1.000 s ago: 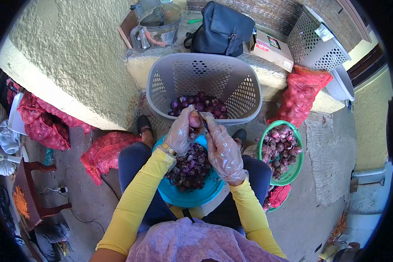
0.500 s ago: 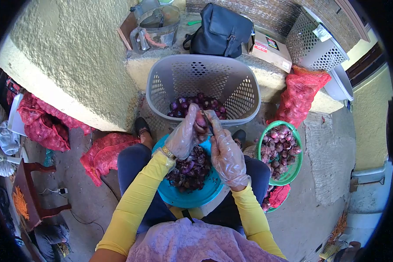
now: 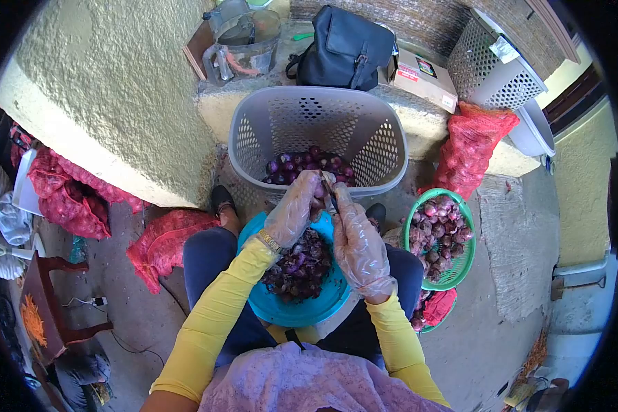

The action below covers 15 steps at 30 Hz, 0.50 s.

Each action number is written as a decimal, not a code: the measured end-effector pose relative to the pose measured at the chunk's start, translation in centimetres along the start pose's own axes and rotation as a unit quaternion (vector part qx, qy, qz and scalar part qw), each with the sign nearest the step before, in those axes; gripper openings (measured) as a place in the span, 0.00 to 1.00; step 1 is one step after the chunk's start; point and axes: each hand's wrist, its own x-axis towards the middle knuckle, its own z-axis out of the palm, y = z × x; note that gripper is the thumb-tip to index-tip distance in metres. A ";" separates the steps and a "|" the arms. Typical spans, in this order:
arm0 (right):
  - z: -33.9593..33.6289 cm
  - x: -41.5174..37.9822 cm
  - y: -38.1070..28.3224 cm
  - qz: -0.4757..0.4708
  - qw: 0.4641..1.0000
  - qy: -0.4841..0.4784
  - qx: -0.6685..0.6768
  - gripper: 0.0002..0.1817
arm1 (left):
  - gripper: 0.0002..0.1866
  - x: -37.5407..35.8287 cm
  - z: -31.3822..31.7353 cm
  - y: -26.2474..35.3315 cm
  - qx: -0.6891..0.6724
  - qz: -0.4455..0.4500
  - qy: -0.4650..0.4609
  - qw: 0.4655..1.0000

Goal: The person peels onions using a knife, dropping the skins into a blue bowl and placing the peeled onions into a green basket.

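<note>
My left hand, in a clear plastic glove, is closed around a red onion, mostly covered by the fingers. A small knife shows as a dark, narrow blade against the onion, gripped by my gloved right hand. Both hands meet above the far edge of a blue basin, which sits between my knees with dark onion skins in it. Just beyond my hands stands a tall grey perforated basket with shiny purple onions at its bottom.
At the right, a green basket holds unpeeled onions. Red mesh sacks of onions stand at the back right and lie on the left floor. A black backpack and a carton rest on the ledge.
My left hand has turned and shifted slightly, and its fingers now cover more of the onion. The knife hand has moved slightly at the onion's side.
</note>
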 end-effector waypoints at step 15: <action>1.6 -1.1 -0.9 0.041 0.990 0.027 -0.133 0.30 | 0.29 0.4 2.1 -1.2 0.167 0.074 0.158 0.970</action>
